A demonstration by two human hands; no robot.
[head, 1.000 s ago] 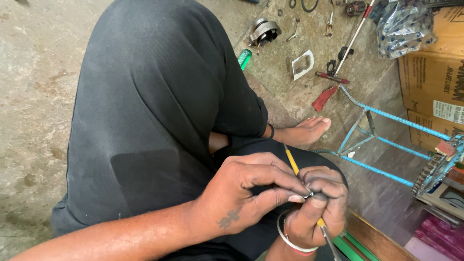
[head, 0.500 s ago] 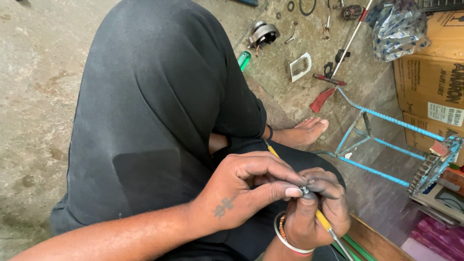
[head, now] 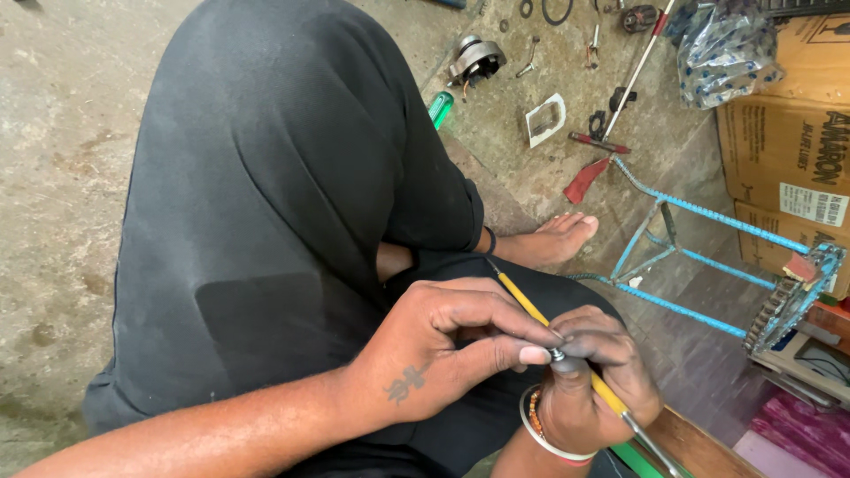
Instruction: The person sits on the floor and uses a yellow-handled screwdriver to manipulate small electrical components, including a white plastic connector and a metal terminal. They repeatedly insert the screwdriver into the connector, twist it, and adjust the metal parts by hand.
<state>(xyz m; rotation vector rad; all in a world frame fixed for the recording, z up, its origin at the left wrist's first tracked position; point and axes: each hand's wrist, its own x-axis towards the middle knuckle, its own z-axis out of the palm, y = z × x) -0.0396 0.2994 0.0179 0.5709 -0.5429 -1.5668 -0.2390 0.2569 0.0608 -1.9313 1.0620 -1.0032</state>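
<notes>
The left hand (head: 443,354) pinches a small metal part (head: 557,355) between thumb and forefinger, right against the fingertips of the right hand (head: 593,381). The right hand is curled shut around a yellow-handled tool (head: 524,304), which lies over the person's lap in black trousers (head: 266,221). Its long axis runs diagonally: the handle end points up and left toward the knee, the metal shaft down and right past the wrist with its bangle (head: 540,434)
</notes>
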